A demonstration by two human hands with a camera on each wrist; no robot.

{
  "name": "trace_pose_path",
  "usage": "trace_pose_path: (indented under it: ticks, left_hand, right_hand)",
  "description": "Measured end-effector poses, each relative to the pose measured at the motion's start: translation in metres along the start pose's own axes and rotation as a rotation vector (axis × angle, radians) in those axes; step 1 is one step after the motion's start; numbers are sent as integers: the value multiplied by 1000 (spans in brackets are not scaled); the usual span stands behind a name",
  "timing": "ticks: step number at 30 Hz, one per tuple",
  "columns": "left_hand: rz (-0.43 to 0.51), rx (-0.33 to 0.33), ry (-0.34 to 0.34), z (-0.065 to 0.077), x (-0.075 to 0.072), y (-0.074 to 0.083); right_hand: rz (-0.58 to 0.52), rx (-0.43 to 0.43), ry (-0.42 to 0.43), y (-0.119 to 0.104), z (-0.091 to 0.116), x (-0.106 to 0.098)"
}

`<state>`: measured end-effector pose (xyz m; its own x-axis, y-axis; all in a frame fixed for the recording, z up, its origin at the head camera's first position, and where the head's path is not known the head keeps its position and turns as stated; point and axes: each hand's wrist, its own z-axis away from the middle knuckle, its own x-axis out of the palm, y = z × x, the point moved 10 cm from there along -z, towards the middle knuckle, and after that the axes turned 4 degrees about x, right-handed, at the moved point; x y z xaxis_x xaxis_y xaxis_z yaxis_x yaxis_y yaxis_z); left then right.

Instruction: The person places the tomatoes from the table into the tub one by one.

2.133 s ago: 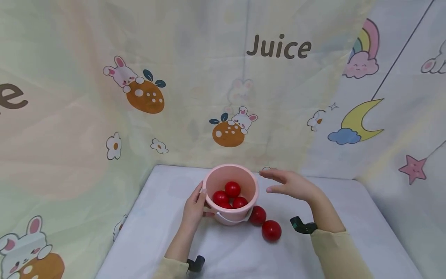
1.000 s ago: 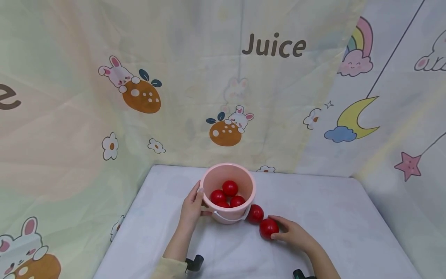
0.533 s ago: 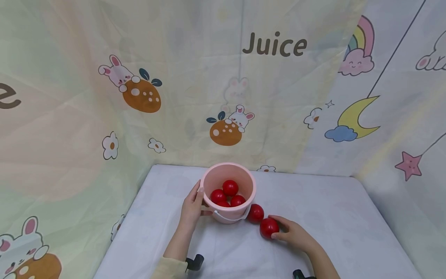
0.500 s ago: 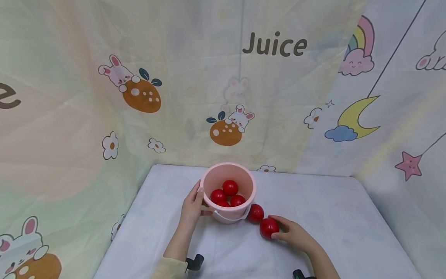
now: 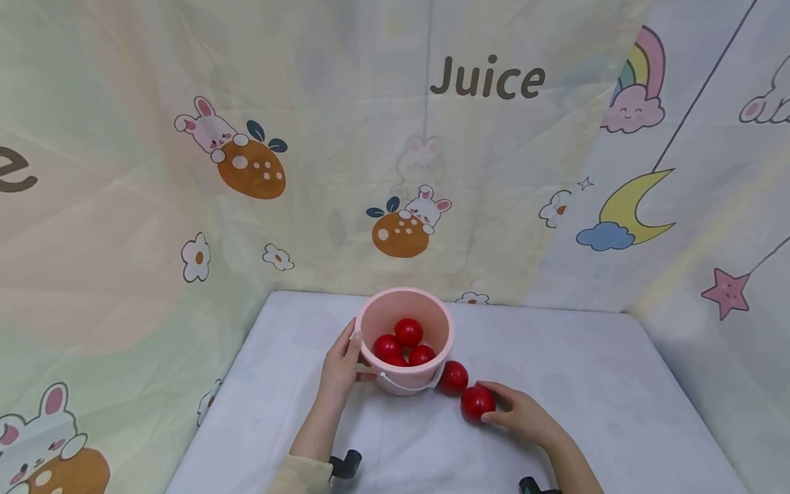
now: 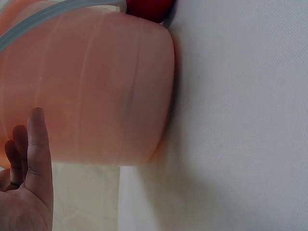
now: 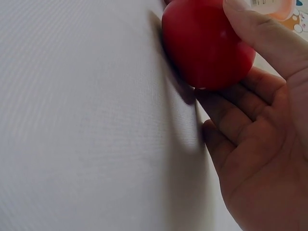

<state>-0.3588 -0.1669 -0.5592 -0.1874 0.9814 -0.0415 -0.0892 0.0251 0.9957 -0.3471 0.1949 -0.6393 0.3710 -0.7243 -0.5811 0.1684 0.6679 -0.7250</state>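
A pink bucket [image 5: 404, 384] with a pale handle stands on the white table, several glossy red apple-like balls [image 5: 409, 332] inside it. My left hand [image 5: 338, 374] rests against the bucket's left side. In the left wrist view its fingers [image 6: 38, 149] lie fairly straight along the wall. My right hand [image 5: 521, 415] holds another red apple-like ball [image 5: 476, 405] between thumb and fingers, low at the table. The right wrist view shows the thumb [image 7: 269, 36] over this ball [image 7: 207, 45] and fingers beneath. One more red ball [image 5: 453, 378] sits between it and the bucket.
A white cloth-covered table [image 5: 555, 384] extends around the bucket. Behind it and at both sides hangs a printed curtain [image 5: 321, 226] with rabbits and flowers, meeting the table's back edge close behind the bucket.
My right hand came down from beside the bucket's rim to the nearer loose red ball and took hold of it, then stayed there. The left hand has kept its place on the bucket.
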Motion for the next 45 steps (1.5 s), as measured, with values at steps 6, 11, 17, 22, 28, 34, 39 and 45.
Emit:
trace_pose_path:
  ticks: [6,11,17,22,28,34,39,45]
  left_hand:
    - [-2,0,-1,1,0,2]
    - [-7,0,2,1,0,3]
    - [-26,-5,1,0,1,2]
    - [-26,5,7,1,-1,4]
    - [-25,-2,3,2,0,4]
    - [-19,-11,5,1,-1,2]
    - [-21,-12,8,1,-2,2]
    - [-18,-16,9,1,-1,2]
  right_hand:
    - [23,-29,15,-2,0,-3]
    - [10,-28,10,-3,0,-8]
    - [-36,-83,-5,-22,5,-33]
    - [-39,-170,7,-53,7,-65]
    - [-14,-244,22,-96,6,-92]
    - [-8,-330,3,-146,0,-105]
    - [-2,-370,-41,-184,-7,-100]
    - [17,-396,-83,-227,-17,-85]
